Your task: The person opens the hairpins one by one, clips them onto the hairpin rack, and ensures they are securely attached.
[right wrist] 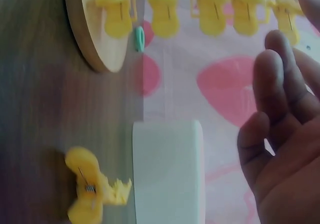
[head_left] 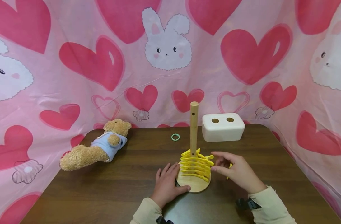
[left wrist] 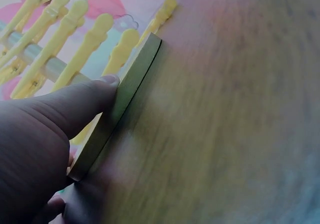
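Note:
A wooden stand [head_left: 195,187] has a round base and an upright post. Several yellow spring clips [head_left: 194,170], apparently hair clips, are stacked around the lower post. My left hand [head_left: 168,186] rests against the left of the base, fingers extended and thumb [left wrist: 95,91] on its rim. My right hand [head_left: 235,171] is beside the right ends of the clips, thumb and index finger spread apart near the upper one. Whether they touch it is unclear. Partly behind that hand, one loose yellow clip [right wrist: 87,189] lies on the table, its spring and toothed part showing.
Behind the stand is a white box [head_left: 223,132] with two round holes on top. A small green ring [head_left: 175,137] lies left of it. At the left edge of the brown table [head_left: 125,193] lies a teddy bear [head_left: 101,147] in a blue shirt.

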Action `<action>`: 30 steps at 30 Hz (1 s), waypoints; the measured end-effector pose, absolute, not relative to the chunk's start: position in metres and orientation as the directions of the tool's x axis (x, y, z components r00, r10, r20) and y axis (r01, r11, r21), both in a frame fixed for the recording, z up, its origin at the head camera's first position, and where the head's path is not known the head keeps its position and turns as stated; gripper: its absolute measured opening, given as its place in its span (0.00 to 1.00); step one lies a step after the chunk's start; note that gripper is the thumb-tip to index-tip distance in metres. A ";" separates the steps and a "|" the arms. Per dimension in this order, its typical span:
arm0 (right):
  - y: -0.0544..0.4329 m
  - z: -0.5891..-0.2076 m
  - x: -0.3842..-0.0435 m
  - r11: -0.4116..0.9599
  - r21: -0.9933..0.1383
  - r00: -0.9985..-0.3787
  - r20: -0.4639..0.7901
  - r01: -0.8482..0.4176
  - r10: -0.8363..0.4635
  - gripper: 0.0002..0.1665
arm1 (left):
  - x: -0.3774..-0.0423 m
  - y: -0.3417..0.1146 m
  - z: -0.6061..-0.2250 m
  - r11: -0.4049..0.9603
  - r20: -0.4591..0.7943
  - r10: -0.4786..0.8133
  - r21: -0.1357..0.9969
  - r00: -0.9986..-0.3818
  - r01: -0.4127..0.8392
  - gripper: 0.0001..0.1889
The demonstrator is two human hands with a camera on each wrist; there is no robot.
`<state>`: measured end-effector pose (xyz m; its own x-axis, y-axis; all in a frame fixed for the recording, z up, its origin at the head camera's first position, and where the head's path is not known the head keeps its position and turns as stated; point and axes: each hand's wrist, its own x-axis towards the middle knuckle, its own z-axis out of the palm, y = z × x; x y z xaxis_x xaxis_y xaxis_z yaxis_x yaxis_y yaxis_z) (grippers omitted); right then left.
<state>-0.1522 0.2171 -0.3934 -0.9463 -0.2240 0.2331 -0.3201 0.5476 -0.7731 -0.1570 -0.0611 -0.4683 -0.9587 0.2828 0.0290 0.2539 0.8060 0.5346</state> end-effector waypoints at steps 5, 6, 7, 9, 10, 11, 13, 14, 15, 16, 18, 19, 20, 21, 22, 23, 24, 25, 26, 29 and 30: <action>0.233 -0.394 -0.158 0.613 -0.737 -0.953 0.145 -0.284 -0.267 0.30 | -0.156 -0.062 -0.469 0.802 0.038 0.283 0.539 -0.958 0.258 0.50; 0.236 -0.395 -0.160 0.625 -0.729 -0.952 0.129 -0.280 -0.276 0.31 | -0.156 -0.062 -0.469 0.804 0.035 0.281 0.538 -0.959 0.255 0.50; 0.239 -0.396 -0.161 0.634 -0.722 -0.952 0.115 -0.277 -0.285 0.31 | -0.156 -0.062 -0.469 0.804 0.034 0.280 0.537 -0.959 0.254 0.50; 0.246 -0.399 -0.164 0.650 -0.713 -0.950 0.075 -0.263 -0.303 0.32 | -0.156 -0.062 -0.469 0.805 0.030 0.278 0.538 -0.960 0.250 0.50; 0.249 -0.401 -0.165 0.658 -0.709 -0.949 0.053 -0.255 -0.311 0.32 | -0.156 -0.062 -0.469 0.804 0.029 0.278 0.540 -0.960 0.249 0.50; 0.251 -0.403 -0.166 0.668 -0.705 -0.950 0.026 -0.237 -0.311 0.31 | -0.156 -0.062 -0.469 0.802 0.031 0.278 0.542 -0.960 0.250 0.50; 0.257 -0.407 -0.167 0.692 -0.693 -0.951 -0.031 -0.202 -0.309 0.27 | -0.157 -0.062 -0.468 0.800 0.026 0.277 0.547 -0.961 0.245 0.50; 0.259 -0.409 -0.168 0.703 -0.687 -0.950 -0.056 -0.187 -0.307 0.25 | -0.157 -0.062 -0.468 0.801 0.024 0.277 0.547 -0.960 0.245 0.50; 0.261 -0.411 -0.168 0.712 -0.681 -0.950 -0.080 -0.170 -0.303 0.23 | -0.157 -0.061 -0.468 0.800 0.024 0.278 0.548 -0.960 0.245 0.50; 0.263 -0.413 -0.169 0.721 -0.675 -0.949 -0.097 -0.158 -0.299 0.21 | -0.157 -0.061 -0.468 0.799 0.024 0.279 0.548 -0.960 0.246 0.50; 0.267 -0.416 -0.170 0.739 -0.659 -0.953 -0.117 -0.137 -0.281 0.17 | -0.157 -0.062 -0.468 0.798 0.025 0.281 0.549 -0.959 0.248 0.50; 0.269 -0.417 -0.170 0.747 -0.653 -0.956 -0.123 -0.124 -0.266 0.17 | -0.157 -0.062 -0.468 0.798 0.026 0.282 0.549 -0.959 0.249 0.50; 0.271 -0.417 -0.171 0.754 -0.647 -0.960 -0.123 -0.114 -0.250 0.17 | -0.156 -0.062 -0.468 0.798 0.026 0.282 0.549 -0.959 0.250 0.51; 0.273 -0.418 -0.171 0.762 -0.640 -0.966 -0.127 -0.094 -0.225 0.18 | -0.156 -0.062 -0.467 0.797 0.028 0.283 0.549 -0.959 0.251 0.51; 0.276 -0.418 -0.172 0.771 -0.633 -0.971 -0.130 -0.072 -0.198 0.20 | -0.156 -0.062 -0.467 0.797 0.029 0.284 0.548 -0.958 0.253 0.51; 0.278 -0.418 -0.173 0.775 -0.630 -0.976 -0.133 -0.052 -0.174 0.22 | -0.156 -0.062 -0.467 0.797 0.033 0.285 0.548 -0.958 0.256 0.51; 0.280 -0.419 -0.173 0.781 -0.624 -0.979 -0.136 -0.031 -0.148 0.24 | -0.156 -0.062 -0.466 0.797 0.033 0.284 0.547 -0.958 0.255 0.51; 0.283 -0.419 -0.174 0.785 -0.619 -0.982 -0.142 -0.010 -0.124 0.28 | -0.156 -0.062 -0.466 0.797 0.033 0.284 0.548 -0.958 0.255 0.51; 0.286 -0.420 -0.175 0.788 -0.616 -0.984 -0.148 0.011 -0.102 0.31 | -0.156 -0.062 -0.466 0.798 0.032 0.283 0.546 -0.959 0.254 0.51; 0.296 -0.423 -0.178 0.809 -0.586 -0.984 -0.164 0.045 -0.064 0.42 | -0.156 -0.062 -0.466 0.800 0.028 0.281 0.545 -0.959 0.250 0.51; 0.300 -0.424 -0.179 0.814 -0.578 -0.984 -0.168 0.051 -0.057 0.46 | -0.157 -0.062 -0.467 0.801 0.025 0.280 0.545 -0.960 0.247 0.51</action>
